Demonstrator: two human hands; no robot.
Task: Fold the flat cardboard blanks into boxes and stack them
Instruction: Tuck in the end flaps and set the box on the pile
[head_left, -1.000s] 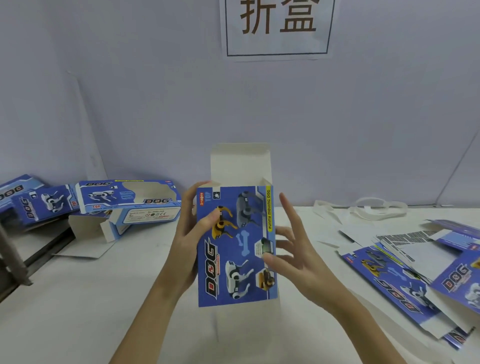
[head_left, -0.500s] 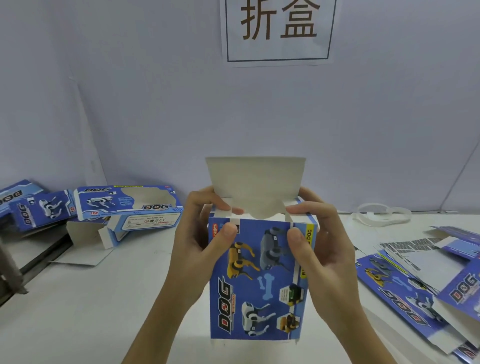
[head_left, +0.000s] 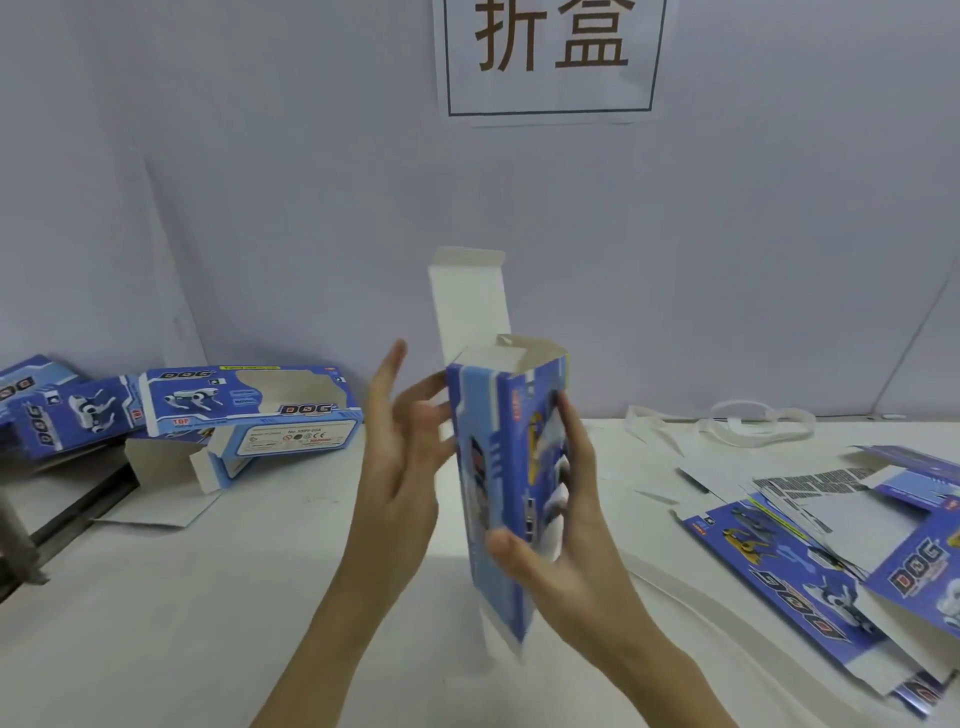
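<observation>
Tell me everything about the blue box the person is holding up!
The blue box is thin printed cardboard, white inside, with blurry toy-dog pictures. It stands upright above the table, one corner edge facing us. Its top is open, and a tall white flap sticks straight up. The right hand grips its side, thumb in front. The left hand has straight fingers against the other side.

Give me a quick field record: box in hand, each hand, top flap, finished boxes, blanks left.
box: upright, sides opened out
right hand: grips box, thumb on near face
left hand: open, fingers straight beside box, contact unclear
top flap: standing up, unfolded
finished boxes: lying on table at left, end flaps open
blanks: flat pile at right
table: white
</observation>
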